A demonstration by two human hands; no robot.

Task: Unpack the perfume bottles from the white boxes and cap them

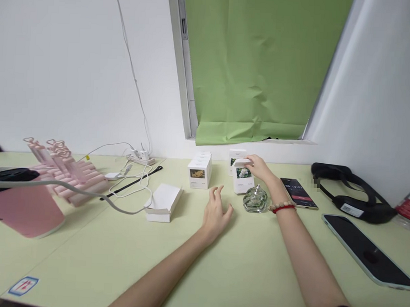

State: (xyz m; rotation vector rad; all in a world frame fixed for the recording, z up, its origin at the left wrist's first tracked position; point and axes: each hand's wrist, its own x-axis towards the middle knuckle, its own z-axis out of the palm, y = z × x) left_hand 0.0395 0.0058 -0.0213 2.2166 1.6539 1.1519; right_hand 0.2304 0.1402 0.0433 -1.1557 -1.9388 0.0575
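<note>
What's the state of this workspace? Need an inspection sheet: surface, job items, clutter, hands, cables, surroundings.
Surface: pale green table, sticker at front left.
Job items: front flower-print box, rear box behind it; row of white boxes further left; glass bottle in front; open carton left of these.
Clutter: pink cylinders, pink container, lit phone, dark phone, black headset.
Hands: right hand touches front box's top, grip unclear; left hand open, holding nothing.
Cables: white cables loop near power strip; grey cable crosses pink container.
Surroundings: white wall, green sheet over window.
</note>
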